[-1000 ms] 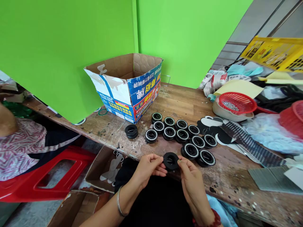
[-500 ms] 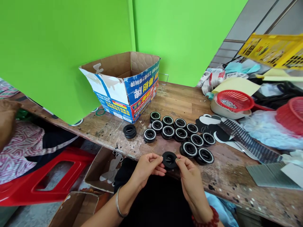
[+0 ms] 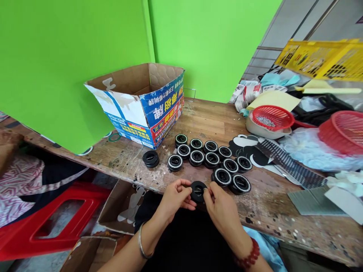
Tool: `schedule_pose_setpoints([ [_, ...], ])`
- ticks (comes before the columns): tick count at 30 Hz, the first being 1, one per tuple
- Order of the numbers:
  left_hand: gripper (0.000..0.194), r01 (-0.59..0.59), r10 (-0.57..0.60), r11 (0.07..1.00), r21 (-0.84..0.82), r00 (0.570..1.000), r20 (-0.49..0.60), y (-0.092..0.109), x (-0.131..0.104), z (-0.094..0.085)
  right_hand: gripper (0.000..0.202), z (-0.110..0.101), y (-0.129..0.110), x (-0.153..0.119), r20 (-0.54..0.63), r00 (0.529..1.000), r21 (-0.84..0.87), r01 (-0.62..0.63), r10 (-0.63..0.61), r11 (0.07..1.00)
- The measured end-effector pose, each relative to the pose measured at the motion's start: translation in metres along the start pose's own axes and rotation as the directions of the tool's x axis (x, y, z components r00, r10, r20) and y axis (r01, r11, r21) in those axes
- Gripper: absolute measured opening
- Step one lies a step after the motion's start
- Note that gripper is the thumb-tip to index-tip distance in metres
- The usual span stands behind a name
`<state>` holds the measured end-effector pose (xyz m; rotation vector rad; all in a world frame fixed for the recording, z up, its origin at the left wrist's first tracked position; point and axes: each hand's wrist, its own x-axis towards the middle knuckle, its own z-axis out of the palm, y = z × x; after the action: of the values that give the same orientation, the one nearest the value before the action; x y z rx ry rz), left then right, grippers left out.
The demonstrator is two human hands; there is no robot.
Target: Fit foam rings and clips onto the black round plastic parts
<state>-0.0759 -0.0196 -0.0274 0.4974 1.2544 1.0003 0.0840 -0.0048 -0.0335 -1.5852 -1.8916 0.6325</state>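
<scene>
A round black disc (image 3: 198,191) with a ridged centre is held at the table's front edge. My left hand (image 3: 177,198) pinches its left rim between thumb and fingers. My right hand (image 3: 219,200) has thumb and fingertips on its right side, near the centre. Just beyond the hands stand several stacks of black round pieces (image 3: 211,159), most topped with a pale or silvery ring. One plain black stack (image 3: 151,159) without such a ring sits apart to the left, in front of the cardboard box.
An open cardboard box (image 3: 124,109) stands at the back left. Red baskets (image 3: 273,117), plastic bags (image 3: 309,149) and grey sheets (image 3: 316,202) crowd the right side. Black and white cut-outs (image 3: 249,149) lie beyond the stacks. Another person's arm (image 3: 8,147) shows at far left, above a red stool (image 3: 82,204).
The view has shifted slightly to the right. My right hand's fingers have moved inward over the disc's right side, and that hand has turned more palm-down. My left hand keeps its pinch.
</scene>
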Motion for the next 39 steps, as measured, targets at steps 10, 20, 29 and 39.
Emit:
schedule_pose_setpoints([
  [10,0.038,0.029,-0.048,0.986,0.164,0.992,0.115,0.009,0.019,0.008,0.040,0.006,0.003,0.026,0.426,0.862,0.489,-0.474,0.273,0.732],
  [20,0.059,-0.003,-0.014,0.989,0.145,0.993,0.117,0.000,0.011,0.006,0.048,-0.009,0.016,0.017,0.637,0.764,0.572,-0.558,0.103,0.601],
  [29,0.051,-0.052,0.047,0.989,0.140,0.998,0.040,0.013,0.003,0.001,0.050,-0.007,0.012,0.004,0.465,0.871,0.611,-0.445,0.158,0.654],
  [39,0.021,-0.244,0.287,0.958,0.150,0.823,-0.490,0.113,0.002,-0.088,0.018,-0.054,0.034,-0.032,0.337,0.921,0.570,-0.363,0.193,0.737],
])
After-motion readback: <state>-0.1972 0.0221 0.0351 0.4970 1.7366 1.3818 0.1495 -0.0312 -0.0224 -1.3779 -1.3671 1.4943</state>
